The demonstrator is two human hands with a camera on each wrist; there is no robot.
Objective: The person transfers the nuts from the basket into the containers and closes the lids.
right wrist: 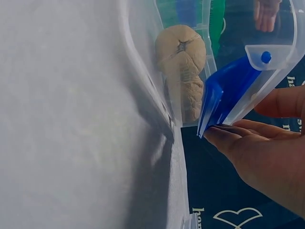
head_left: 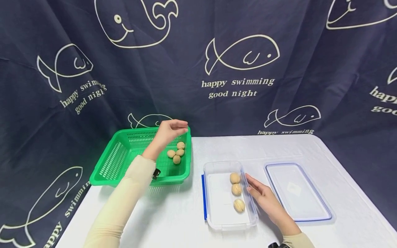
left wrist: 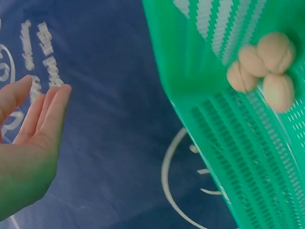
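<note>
My left hand [head_left: 171,130] hovers over the far right corner of a green plastic basket [head_left: 103,162], fingers extended and nothing held. In the left wrist view, the thumb of this hand [left wrist: 35,138] stands apart from the fingers. Several walnuts [head_left: 176,159] cluster at the basket's right side. A clear plastic container [head_left: 218,225] sits without its lid, three walnuts [head_left: 236,189] in a row along its right side. Against that side rests my right hand [head_left: 268,201]. From the right wrist, its fairly straight fingers touch the container's blue latch flap [right wrist: 228,95].
Right of the container lies its clear lid [head_left: 297,193] with a blue seal, flat on the white-covered table [head_left: 173,217]. Behind the table hangs a dark blue curtain [head_left: 186,69] printed with white fish and words.
</note>
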